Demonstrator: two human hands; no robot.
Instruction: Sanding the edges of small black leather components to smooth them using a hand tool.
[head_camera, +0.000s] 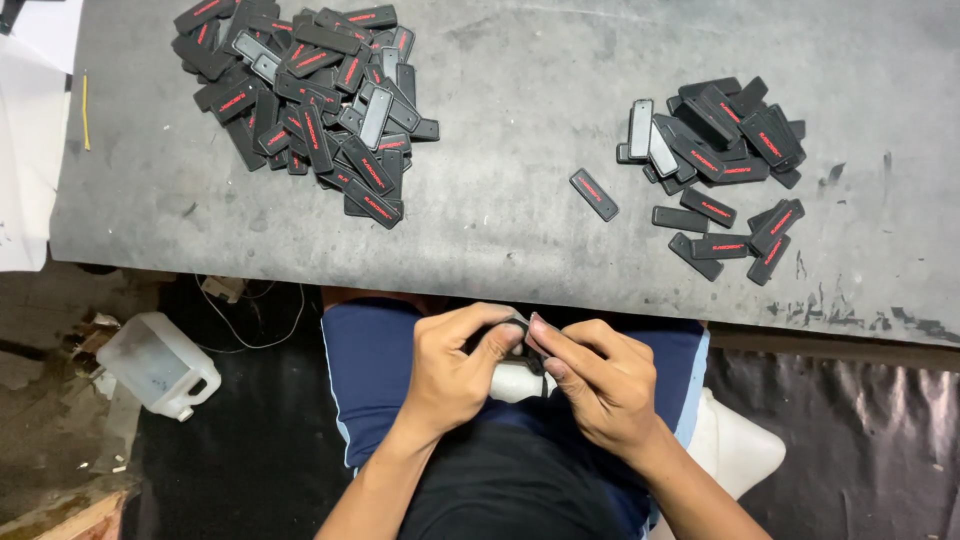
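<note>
Grey, scuffed tabletop stretches beyond the grip, carrying a big heap of black tags far up and to the left and a smaller pile up and to the right, one stray tag lying between them. Nearer, over the lap, left hand and right hand pinch together on one small black tag, mostly hidden by fingertips; it looks mid-handling. A plastic jug sits on the floor, left.

Even, soft overhead light; sharp focus; faint shadows under hands; dim floor edges.
</note>
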